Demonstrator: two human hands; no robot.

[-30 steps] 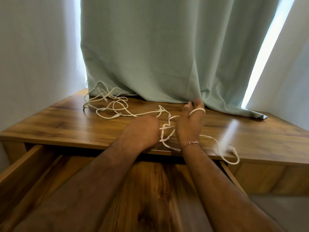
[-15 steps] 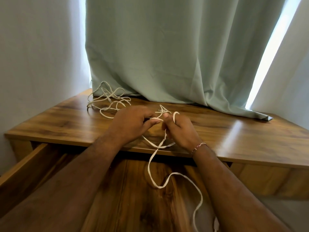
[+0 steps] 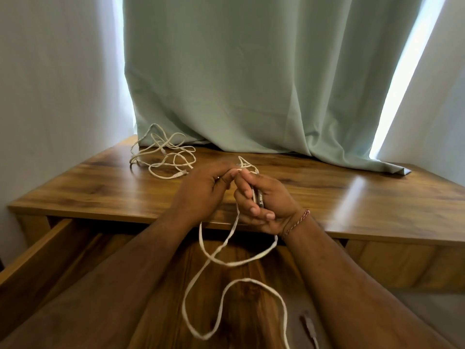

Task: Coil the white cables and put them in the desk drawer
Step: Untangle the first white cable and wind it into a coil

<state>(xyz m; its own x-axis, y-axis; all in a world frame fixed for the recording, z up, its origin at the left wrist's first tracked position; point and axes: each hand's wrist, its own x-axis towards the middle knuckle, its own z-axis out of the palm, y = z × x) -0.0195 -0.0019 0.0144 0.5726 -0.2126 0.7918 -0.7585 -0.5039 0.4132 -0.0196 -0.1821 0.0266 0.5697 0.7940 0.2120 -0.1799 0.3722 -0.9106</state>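
Note:
Both hands hold one white cable (image 3: 216, 258) above the desk's front edge. My left hand (image 3: 201, 190) pinches the cable near its top, where a small loop sticks up. My right hand (image 3: 264, 205) curls its fingers round the same cable and a dark plug. From the hands the cable hangs in loose loops over the open drawer (image 3: 45, 250). A second tangle of white cables (image 3: 163, 157) lies on the desk at the back left, apart from both hands.
The wooden desk (image 3: 352, 197) stands against a pale green curtain (image 3: 251, 84) whose hem rests on the desktop. White walls close in on the left and right. A grey plug end (image 3: 310, 326) hangs low at the right of the drawer.
The hands have come closer together and nearer to me, at the desk's front edge. More cable now hangs down in loops over the drawer. The back-left tangle has not moved.

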